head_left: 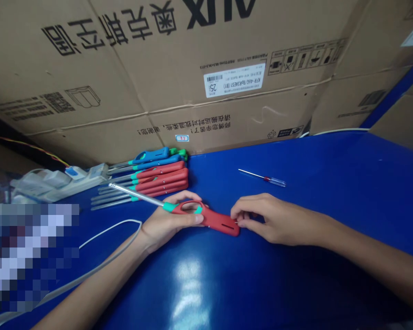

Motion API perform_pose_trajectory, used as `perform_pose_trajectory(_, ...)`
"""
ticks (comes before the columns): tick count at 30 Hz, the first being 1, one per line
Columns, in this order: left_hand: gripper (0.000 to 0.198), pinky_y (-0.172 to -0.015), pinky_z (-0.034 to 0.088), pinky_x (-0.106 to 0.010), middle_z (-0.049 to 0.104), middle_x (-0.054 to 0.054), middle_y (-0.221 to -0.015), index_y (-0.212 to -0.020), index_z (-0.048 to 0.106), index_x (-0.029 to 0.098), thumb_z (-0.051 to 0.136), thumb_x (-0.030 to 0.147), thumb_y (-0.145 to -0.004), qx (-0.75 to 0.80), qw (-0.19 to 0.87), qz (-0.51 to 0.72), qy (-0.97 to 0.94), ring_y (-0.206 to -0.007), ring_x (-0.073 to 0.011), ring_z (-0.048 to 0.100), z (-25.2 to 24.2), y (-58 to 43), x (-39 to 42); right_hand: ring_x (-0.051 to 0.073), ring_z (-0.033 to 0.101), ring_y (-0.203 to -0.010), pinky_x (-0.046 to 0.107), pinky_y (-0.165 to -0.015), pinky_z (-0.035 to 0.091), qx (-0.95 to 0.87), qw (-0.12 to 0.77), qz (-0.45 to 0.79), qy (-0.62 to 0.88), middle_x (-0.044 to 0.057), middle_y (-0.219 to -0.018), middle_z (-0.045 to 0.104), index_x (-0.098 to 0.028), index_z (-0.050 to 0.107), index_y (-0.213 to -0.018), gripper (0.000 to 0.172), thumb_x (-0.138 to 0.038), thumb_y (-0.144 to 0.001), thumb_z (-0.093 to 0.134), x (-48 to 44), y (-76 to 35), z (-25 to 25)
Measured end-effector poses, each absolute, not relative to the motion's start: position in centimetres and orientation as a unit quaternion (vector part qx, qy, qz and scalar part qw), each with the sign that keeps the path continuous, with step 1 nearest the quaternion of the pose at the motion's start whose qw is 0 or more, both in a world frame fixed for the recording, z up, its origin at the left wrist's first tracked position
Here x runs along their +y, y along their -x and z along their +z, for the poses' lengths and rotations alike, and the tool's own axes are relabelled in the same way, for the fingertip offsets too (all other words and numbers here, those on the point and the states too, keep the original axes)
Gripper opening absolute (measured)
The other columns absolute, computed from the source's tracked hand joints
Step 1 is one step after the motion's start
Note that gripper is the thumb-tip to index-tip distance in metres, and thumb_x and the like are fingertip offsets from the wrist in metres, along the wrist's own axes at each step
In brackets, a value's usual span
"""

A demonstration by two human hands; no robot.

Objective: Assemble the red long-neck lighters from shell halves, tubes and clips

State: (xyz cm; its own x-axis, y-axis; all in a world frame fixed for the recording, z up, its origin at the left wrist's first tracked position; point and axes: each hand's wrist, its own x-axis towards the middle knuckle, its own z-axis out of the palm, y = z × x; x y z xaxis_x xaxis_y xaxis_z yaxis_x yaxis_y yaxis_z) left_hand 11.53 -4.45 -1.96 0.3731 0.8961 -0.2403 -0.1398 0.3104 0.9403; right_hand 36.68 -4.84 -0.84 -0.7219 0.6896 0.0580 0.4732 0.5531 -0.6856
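Blue table [330,156], glossy, with a bright ceiling glare near the front edge. A large cardboard box [158,59] stands along the back edge, printed with dark Chinese text and a white barcode label [234,80]. More cardboard sits at far right.

Left hand [168,224] is clamped around the red handle of a long-nozzle lighter [220,221], holding it low over the table, metal nozzle pointing up-left. Right hand [271,217] sits just beside it, fingertips [242,215] drawn together at the handle's end and touching it; whether they pinch anything is too small to tell.

Behind, a row of red lighters [160,179] lies side by side, with blue lighters [151,159] beyond them. A small red-handled screwdriver [261,178] lies apart on the right. A white power strip [89,176] sits at left, a pale cable [106,232] running past the left forearm. Lower left is blurred.
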Motion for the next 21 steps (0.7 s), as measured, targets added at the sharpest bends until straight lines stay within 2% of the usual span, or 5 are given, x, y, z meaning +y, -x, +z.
perform_pose_trajectory(21, 0.037, -0.069, 0.058, -0.029, 0.072, -0.006, -0.083, -0.088, 0.065, 0.013, 0.085, 0.011, -0.058, 0.421, 0.694, 0.369, -0.453, -0.074, -0.017, 0.068, -2.03, -11.5, -4.43, 0.012, 0.057, -0.079, 0.024, -0.072, 0.043, -0.879, 0.189, 0.308, 0.31, 0.002, -0.09, 0.064, -0.018, 0.064, -0.093, 0.019, -0.007, -0.085, 0.05, -5.18, -36.34, -1.37)
